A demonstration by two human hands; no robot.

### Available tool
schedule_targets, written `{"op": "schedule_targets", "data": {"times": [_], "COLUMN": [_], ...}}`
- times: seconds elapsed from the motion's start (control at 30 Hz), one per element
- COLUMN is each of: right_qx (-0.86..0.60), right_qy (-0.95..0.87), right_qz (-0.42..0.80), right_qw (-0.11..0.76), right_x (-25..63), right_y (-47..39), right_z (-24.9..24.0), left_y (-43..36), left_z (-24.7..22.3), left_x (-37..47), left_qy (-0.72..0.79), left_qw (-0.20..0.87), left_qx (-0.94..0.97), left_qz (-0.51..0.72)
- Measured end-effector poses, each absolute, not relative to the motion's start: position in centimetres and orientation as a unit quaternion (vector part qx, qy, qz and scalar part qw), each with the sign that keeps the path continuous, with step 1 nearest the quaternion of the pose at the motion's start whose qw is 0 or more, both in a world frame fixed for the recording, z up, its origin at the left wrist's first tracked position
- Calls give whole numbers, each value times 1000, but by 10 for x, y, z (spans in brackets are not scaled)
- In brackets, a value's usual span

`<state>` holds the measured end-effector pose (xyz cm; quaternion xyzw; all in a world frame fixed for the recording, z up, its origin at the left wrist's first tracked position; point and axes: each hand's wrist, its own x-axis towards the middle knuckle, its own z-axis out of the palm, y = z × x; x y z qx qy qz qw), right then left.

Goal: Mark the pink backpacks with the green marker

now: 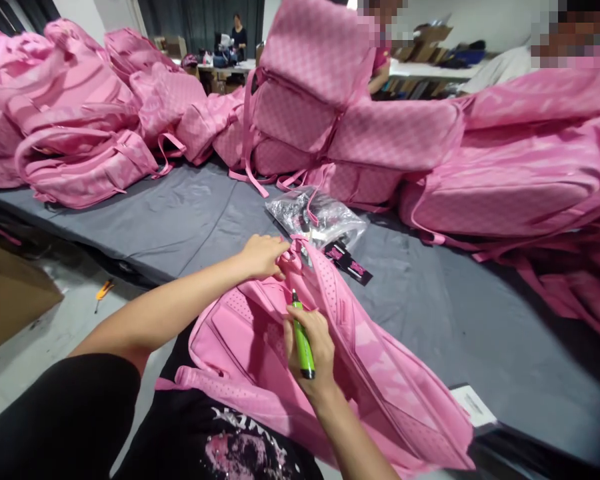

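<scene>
A pink backpack lies open across my lap and the table's edge, its inside turned up toward me. My left hand is closed on the backpack's top end, by the handle and straps. In my right hand is a green pen-shaped tool with a black end and a dark, narrow tip, pointing up and away over the backpack's opening. Just beyond the backpack's top lie black hang tags with pink print, beside a clear plastic bag with dark items inside.
Pink backpacks are heaped at the left, stacked in the middle and piled at the right of the grey-covered table. A white label card lies near the front edge. An orange-handled tool is on the floor. Several people stand beyond.
</scene>
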<state>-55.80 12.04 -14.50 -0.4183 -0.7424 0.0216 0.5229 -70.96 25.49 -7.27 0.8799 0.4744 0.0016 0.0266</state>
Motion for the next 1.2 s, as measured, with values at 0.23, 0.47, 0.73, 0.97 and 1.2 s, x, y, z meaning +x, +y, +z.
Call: {"op": "schedule_targets", "data": {"times": [0.23,0.47,0.73,0.97,1.2], "right_qx": [-395,-466,-478,-442,-532], "right_qy": [-725,-658,-724,-699,-789], "right_qz": [71,76,79,7,39], "right_qw": [559,587,491,562,305], "right_x": [-535,-545,-529,-503,-494], "right_y": [122,118,132,152,196], "right_z": [-162,-169,-166,-112,-126], "left_y": [222,217,231,225,227], "left_z": [-70,-76,-92,-89,-95], "left_x": [-699,-684,-687,-688,-683], "left_qy": [416,406,390,425,463], "left_qw": [-88,-87,-91,-109,-102], "left_qx": [905,909,916,898,881], "left_qz": [14,-38,8,36,20]}}
